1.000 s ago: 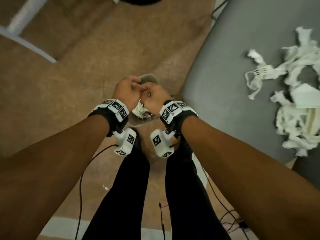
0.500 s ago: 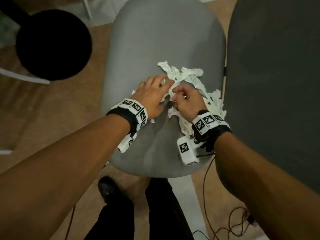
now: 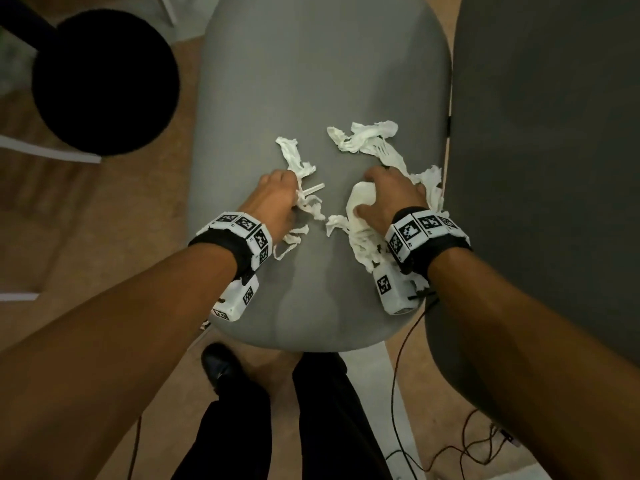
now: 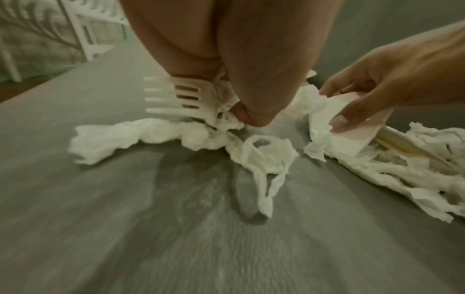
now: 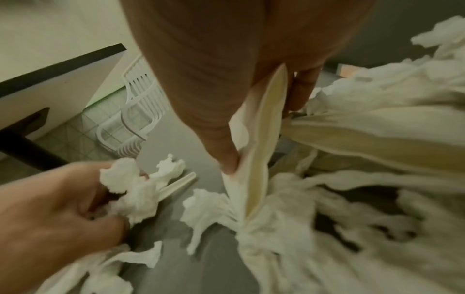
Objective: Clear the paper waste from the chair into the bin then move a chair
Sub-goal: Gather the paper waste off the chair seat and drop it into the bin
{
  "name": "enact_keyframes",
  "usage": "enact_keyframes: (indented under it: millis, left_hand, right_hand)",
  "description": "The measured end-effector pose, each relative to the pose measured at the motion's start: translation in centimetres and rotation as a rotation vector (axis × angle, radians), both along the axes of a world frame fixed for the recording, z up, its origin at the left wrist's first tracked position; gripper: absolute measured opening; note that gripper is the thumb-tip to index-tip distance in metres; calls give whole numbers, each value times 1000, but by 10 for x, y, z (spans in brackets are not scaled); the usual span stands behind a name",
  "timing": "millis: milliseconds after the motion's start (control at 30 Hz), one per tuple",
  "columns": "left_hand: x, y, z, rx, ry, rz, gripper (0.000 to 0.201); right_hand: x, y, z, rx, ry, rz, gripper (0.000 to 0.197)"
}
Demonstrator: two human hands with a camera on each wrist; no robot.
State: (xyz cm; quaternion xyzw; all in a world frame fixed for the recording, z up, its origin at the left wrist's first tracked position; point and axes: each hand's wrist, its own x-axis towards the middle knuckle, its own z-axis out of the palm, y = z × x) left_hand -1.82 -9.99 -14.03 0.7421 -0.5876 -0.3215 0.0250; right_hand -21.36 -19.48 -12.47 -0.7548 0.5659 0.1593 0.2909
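Torn white paper scraps point(image 3: 363, 138) lie scattered over the grey chair seat point(image 3: 311, 81). My left hand point(image 3: 277, 199) grips a bunch of shredded paper point(image 4: 221, 111) together with a white plastic fork point(image 4: 176, 99). My right hand point(image 3: 388, 195) pinches a folded cream paper piece point(image 5: 259, 151) point(image 4: 349, 123) at the near right of the seat, with more shreds point(image 5: 352, 218) trailing under the wrist. A twisted strip point(image 4: 130, 137) stretches left of my left hand. The bin is out of sight.
A dark grey chair point(image 3: 554, 168) stands close on the right. A round black stool point(image 3: 104, 81) stands at the far left on the brown floor. My legs and a black shoe point(image 3: 218, 368) are near the seat's front edge. Cables point(image 3: 450, 455) lie on the floor at right.
A second ago both hands were together over a container on the floor. They moved onto the grey seat, then parted, each now grabbing its own bunch of paper.
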Motion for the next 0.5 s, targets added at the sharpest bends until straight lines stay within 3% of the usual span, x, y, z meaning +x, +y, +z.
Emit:
enact_keyframes:
  millis: [233,400,500]
  left_hand:
    - [14,46,16,-38,175,302,31]
    - [29,80,29,-109,286,465,29]
    - [45,105,34,-110,361,527,30]
  right_hand:
    - [28,11,16,-19,-266,-164,29]
    - [63,37,28,7,-349,-173,28]
    - [84,57,29,102,-305,-79,41]
